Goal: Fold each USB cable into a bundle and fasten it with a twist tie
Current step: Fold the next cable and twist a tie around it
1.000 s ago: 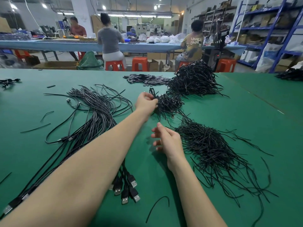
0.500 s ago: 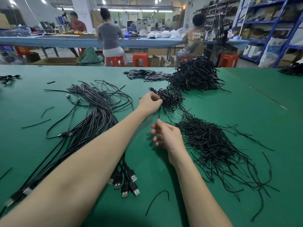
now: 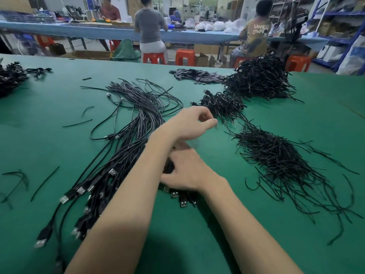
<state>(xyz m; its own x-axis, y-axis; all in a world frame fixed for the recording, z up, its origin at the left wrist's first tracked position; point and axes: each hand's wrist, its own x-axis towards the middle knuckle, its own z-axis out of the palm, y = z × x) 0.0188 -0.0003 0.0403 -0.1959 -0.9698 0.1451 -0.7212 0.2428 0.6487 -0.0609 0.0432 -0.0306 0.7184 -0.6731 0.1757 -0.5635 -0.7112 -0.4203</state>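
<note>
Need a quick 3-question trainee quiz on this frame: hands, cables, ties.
1. True or false: the left hand holds a finished cable bundle.
2. Which hand reaches to the plugs of the unfolded cables? A) the left hand B) the right hand C) neither
3. Fill in: the loose twist ties lie to the ___ of the unfolded cables, as the person sees them.

Key: 1 false; 2 B; 3 right.
</note>
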